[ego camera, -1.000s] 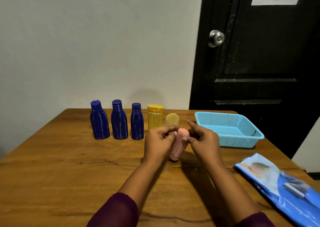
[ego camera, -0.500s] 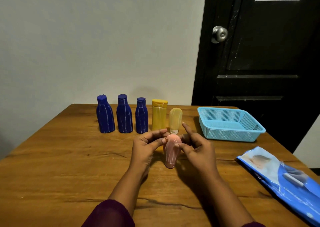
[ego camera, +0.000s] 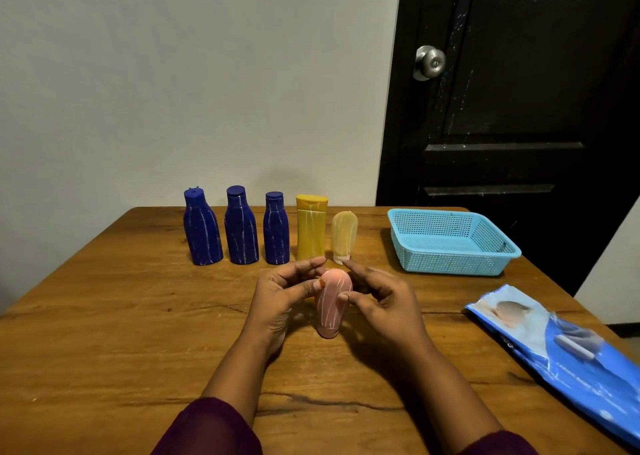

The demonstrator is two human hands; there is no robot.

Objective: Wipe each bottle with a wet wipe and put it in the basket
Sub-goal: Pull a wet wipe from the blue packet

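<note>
Mid-tabletop, the left hand (ego camera: 280, 291) and right hand (ego camera: 384, 302) lightly pinch the streaked pink bottle (ego camera: 330, 310) between their fingers (ego camera: 310, 285); it stands cap-down. Neither holds a wipe. Better to steady the bottle left-handed and draw one from the wipe pack (ego camera: 554, 350) at the right edge. The basket (ego camera: 450, 264) waits at the far right corner.

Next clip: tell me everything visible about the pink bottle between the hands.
The pink bottle is small, smooth and plastic-looking. It is rounded at the top, narrows to a matching pink cap at the bottom, and is streaked with thin white lines. It appears to stand near upright, cap down, on the wooden table. The left hand touches its top with thumb and forefinger. The right hand touches its side with the thumb.
</note>
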